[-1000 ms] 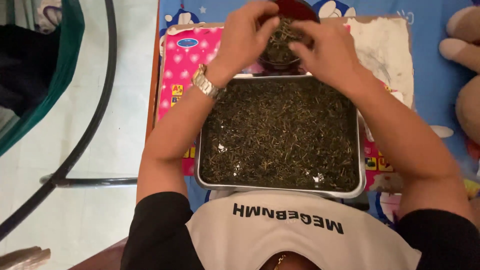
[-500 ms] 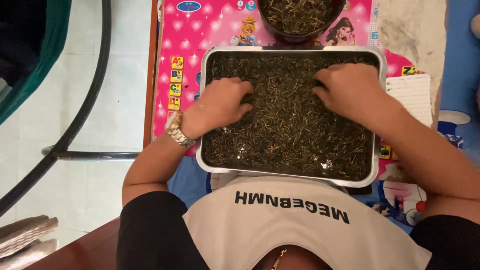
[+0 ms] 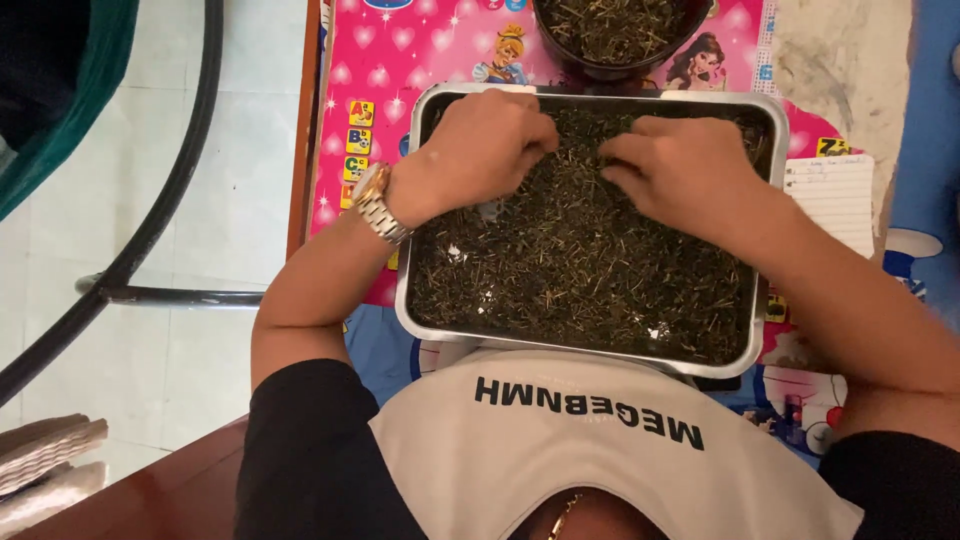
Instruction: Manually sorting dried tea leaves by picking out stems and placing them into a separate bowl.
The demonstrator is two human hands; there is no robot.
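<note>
Two hands [image 3: 590, 165] in dried leaves [image 3: 580, 270], metal tray [image 3: 585, 350].

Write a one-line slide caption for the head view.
Left hand and right hand gather dried herb bits in a metal tray, below a dark bowl.

1. Your tray [image 3: 416, 300] is brushed metal, its rim giving a dull sheen.
2. The dried herbs [image 3: 580, 270] in it look matt, rough and twiggy.
3. On your left wrist, the watch [image 3: 375, 203] is polished metal, gold and silver links.
4. The pink mat [image 3: 400, 60] under the tray shines like glossy plastic.
5. Your shirt [image 3: 560, 450] is soft matt cloth.
6. The floor [image 3: 200, 330] tiles look smooth and pale.
</note>
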